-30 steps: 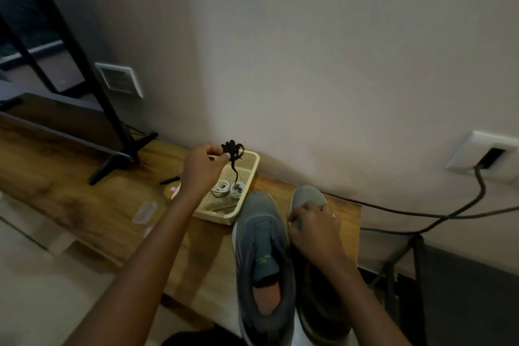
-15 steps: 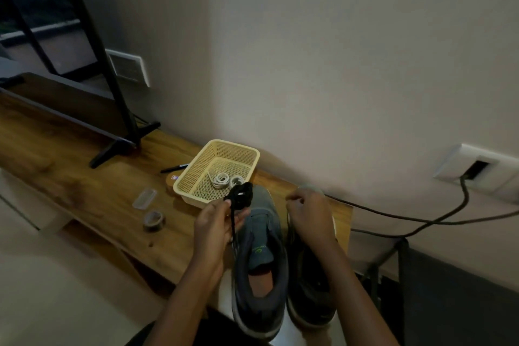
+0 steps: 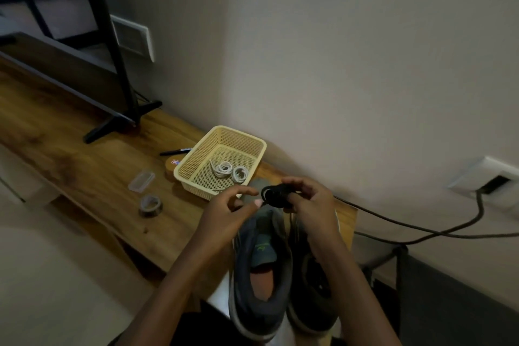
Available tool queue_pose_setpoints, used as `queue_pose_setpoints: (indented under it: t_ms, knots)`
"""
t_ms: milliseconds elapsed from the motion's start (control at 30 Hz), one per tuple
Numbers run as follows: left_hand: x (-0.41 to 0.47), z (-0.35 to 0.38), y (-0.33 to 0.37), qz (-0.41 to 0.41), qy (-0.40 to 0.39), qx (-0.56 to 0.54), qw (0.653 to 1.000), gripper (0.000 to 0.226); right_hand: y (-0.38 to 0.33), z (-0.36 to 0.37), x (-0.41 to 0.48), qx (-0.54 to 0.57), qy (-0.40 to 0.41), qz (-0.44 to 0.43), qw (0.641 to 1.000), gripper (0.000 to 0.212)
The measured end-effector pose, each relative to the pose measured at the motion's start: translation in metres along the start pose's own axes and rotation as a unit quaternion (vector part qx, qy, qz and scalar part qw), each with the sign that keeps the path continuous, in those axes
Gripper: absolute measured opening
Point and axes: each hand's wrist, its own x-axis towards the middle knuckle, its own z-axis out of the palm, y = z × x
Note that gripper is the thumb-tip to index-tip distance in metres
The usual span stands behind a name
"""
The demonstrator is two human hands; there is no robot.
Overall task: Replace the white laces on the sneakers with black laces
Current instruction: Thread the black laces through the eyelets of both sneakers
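A coiled black lace (image 3: 276,194) hangs in the air above the toes of two grey sneakers. My right hand (image 3: 311,205) grips the coil from the right. My left hand (image 3: 224,213) reaches it from the left, thumb and forefinger tips at the coil's edge. The left sneaker (image 3: 261,270) and right sneaker (image 3: 314,289) stand side by side on the wooden shelf (image 3: 84,166), toes toward the wall, no laces showing. Two coiled white laces (image 3: 230,171) lie in the yellow mesh basket (image 3: 196,156) just behind the hands.
Left of the basket lie a black pen (image 3: 175,152), a clear small case (image 3: 141,181) and a tape roll (image 3: 150,205). A screen stand's black foot (image 3: 118,121) sits farther left. A cable (image 3: 421,229) runs from the wall socket (image 3: 491,184) on the right.
My left hand carried the black lace from above the basket down to the sneakers. My right hand left the right sneaker's toe and took hold of the coil.
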Motion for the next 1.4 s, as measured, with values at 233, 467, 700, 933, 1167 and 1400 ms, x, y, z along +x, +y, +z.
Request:
queue_pose_setpoints:
  t_ms: [233,467,700,933,1167,1400]
  knots:
    - [0.003,-0.005,0.005,0.013,0.123,-0.118,0.985,0.024,0.006,-0.001,0.004,-0.075,0.079,-0.003,0.994,0.016]
    - [0.008,-0.018,0.005,-0.024,0.22,-0.353,0.909,0.031,0.016,-0.008,0.012,-0.067,0.118,-0.001,0.991,0.02]
    - [0.01,-0.018,0.005,0.004,0.376,-0.293,0.879,0.029,0.017,-0.02,0.013,-0.133,0.203,-0.027,0.97,0.019]
    - [0.009,-0.021,0.001,-0.003,0.448,-0.13,0.885,0.031,0.009,-0.027,0.013,0.005,0.188,0.005,0.982,0.026]
    - [-0.005,-0.001,0.003,0.063,0.222,0.184,0.955,0.038,-0.007,-0.023,0.005,0.164,0.089,0.058,0.981,0.025]
    - [0.0,0.024,-0.005,0.16,0.053,0.13,0.977,0.04,-0.01,-0.019,0.003,0.211,0.009,0.054,0.976,0.032]
